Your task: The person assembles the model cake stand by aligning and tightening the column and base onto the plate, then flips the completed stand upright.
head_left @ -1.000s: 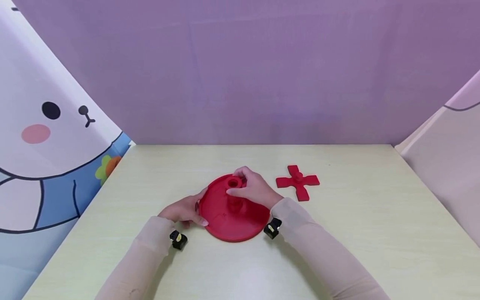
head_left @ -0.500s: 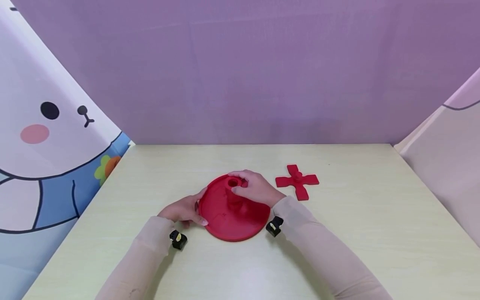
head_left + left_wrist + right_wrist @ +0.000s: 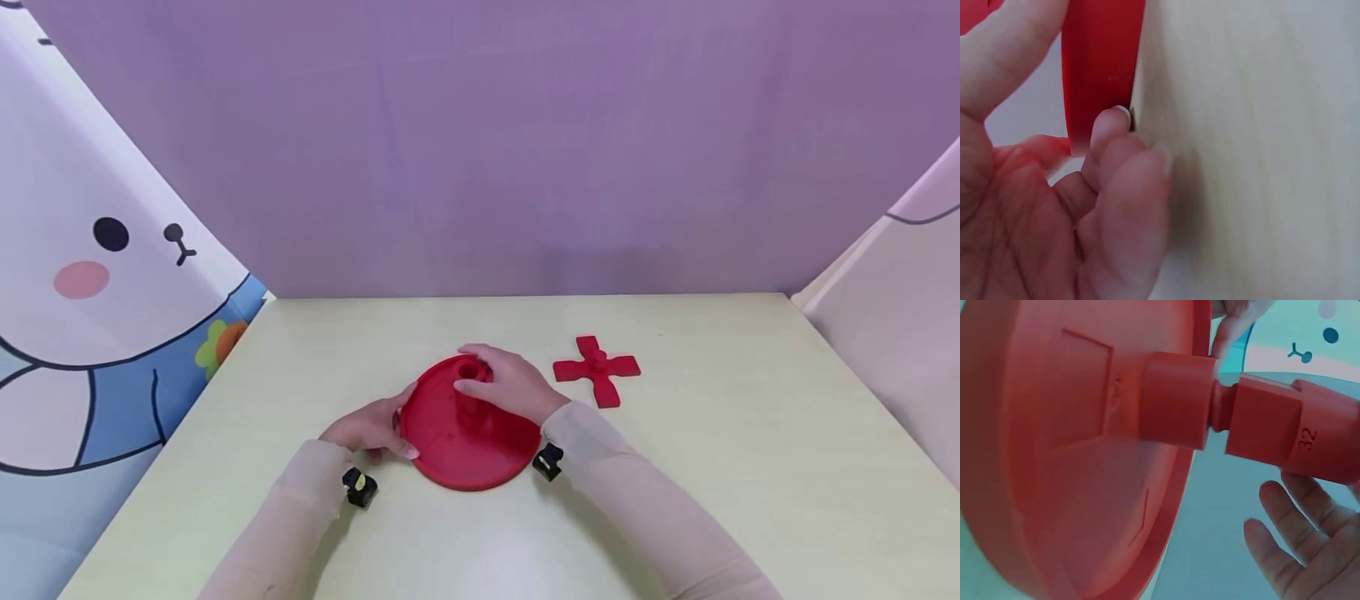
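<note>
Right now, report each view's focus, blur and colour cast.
Head view: evenly lit, sharp, soft shadows beneath the sleeves. Left wrist view: very close, left hand and red disc edge soft and blurred. Right wrist view: the disc's post is sharp, "32" legible, with a bluish-teal cast on the table.

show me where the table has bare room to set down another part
Bare table lies right of the red cross piece, and along the far edge under the purple wall. The near left corner is bare too. It is crowded mid-table: left hand and right hand flank the red disc.
</note>
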Tool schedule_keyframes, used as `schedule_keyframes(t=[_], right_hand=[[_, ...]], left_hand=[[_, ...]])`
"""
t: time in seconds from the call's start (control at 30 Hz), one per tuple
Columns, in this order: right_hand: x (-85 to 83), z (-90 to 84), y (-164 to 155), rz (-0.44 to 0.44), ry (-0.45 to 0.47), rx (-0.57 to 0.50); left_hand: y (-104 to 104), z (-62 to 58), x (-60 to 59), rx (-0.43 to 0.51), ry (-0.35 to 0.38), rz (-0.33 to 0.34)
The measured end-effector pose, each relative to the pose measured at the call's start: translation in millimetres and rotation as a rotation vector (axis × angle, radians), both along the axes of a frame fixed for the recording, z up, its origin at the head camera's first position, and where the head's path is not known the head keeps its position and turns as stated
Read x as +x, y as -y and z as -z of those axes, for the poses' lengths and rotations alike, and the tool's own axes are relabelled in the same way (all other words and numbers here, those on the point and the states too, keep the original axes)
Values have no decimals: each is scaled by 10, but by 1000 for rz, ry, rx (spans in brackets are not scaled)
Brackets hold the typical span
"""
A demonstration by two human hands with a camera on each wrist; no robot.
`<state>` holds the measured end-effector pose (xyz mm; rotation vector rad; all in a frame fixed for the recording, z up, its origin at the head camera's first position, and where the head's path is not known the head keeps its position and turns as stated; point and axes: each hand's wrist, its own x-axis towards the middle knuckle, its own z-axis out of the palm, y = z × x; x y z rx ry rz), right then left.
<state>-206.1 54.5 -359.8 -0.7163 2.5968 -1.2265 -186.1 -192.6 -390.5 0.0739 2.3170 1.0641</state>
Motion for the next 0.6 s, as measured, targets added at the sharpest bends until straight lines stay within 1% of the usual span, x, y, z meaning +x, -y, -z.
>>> schedule_keyframes(t=[0.13, 0.23, 0.3, 0.37, 0.43, 0.53, 0.6], right_hand=[[5, 13, -31, -65, -26, -11], [-15, 19, -53, -99, -13, -49], [-22, 20, -61, -105, 7, -80], [-24, 25, -59, -87, 31, -101], [-14, 22, -48, -44, 53, -108], [-8, 28, -22, 19, 61, -97], [-7, 35, -10, 43, 50, -74]], left_hand=[[11, 18, 6, 17, -9, 2], [19, 9, 8, 35, -4, 4], [20, -4, 10, 39, -1, 12], [16, -13, 10, 38, -3, 17], [11, -14, 8, 38, -2, 18], [8, -3, 2, 37, -5, 20], [8, 9, -2, 34, -6, 21]])
